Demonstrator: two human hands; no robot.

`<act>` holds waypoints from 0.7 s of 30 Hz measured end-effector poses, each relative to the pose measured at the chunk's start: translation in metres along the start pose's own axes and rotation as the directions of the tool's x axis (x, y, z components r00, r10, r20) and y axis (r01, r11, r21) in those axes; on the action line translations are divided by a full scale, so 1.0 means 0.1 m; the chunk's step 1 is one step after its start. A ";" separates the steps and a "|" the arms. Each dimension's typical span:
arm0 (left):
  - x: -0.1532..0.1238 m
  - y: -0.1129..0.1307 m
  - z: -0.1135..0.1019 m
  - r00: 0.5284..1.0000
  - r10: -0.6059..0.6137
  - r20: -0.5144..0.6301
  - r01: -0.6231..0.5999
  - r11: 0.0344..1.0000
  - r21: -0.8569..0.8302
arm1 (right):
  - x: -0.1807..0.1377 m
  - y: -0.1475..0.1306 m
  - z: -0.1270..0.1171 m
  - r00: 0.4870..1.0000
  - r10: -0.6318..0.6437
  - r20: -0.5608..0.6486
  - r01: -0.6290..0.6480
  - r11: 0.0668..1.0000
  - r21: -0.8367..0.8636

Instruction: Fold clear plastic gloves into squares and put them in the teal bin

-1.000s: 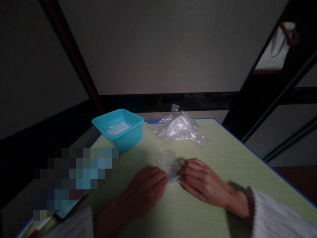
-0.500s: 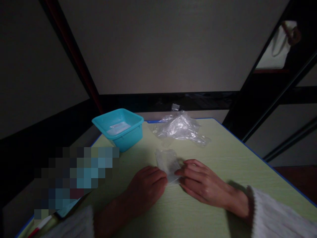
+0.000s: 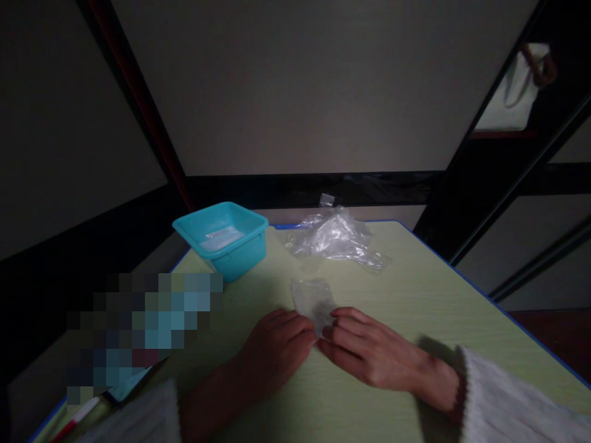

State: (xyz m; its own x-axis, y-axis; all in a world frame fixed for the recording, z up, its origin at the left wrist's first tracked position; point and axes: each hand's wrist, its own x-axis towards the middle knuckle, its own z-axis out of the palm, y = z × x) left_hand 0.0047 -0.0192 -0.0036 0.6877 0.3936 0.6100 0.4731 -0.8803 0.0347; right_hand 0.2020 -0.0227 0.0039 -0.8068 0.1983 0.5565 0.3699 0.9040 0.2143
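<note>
A small clear plastic bag (image 3: 311, 298) lies flat on the table in front of me, its far end uncovered. My left hand (image 3: 279, 344) is closed, with thumb and fingertips pinching the bag's near left edge. At the near right edge, my right hand (image 3: 369, 351) has its fingers bent together on the plastic, the tips close to those of the left. The bag's near edge is partly hidden by the fingers. Beyond it sits a crumpled heap of clear plastic (image 3: 337, 234).
A turquoise basket (image 3: 244, 252) with white, flat packets (image 3: 221, 237) inside stands at the back left. Along the left edge lie a blurred-out object (image 3: 157, 332) and a red-and-white pen (image 3: 76, 419). The pale table (image 3: 443, 320) has a blue edge; a panelled wall rises behind.
My right hand has moved slightly left and nearer to me, its fingers now next to my left fingertips. The left hand has shifted a little to the right.
</note>
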 end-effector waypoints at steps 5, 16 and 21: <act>0.01 0.00 0.00 0.999 -0.018 0.031 0.018 1.000 0.001 | 0.02 -0.01 -0.03 0.999 -0.034 0.022 0.034 0.999 -0.026; -0.02 -0.01 0.02 0.998 -0.029 0.053 0.029 1.000 0.006 | 0.00 0.02 -0.03 0.996 -0.067 0.061 0.069 0.997 -0.025; -0.01 0.01 -0.06 0.993 -0.028 0.118 0.034 0.998 -0.049 | -0.06 0.05 -0.16 0.997 -0.032 0.075 0.023 0.994 0.111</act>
State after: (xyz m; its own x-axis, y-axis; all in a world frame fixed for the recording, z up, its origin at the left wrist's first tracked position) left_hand 0.0011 -0.0216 0.0000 0.7343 0.4467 0.5112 0.4685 -0.8784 0.0946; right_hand 0.2160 -0.0253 0.0146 -0.8505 0.1976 0.4875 0.2979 0.9448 0.1367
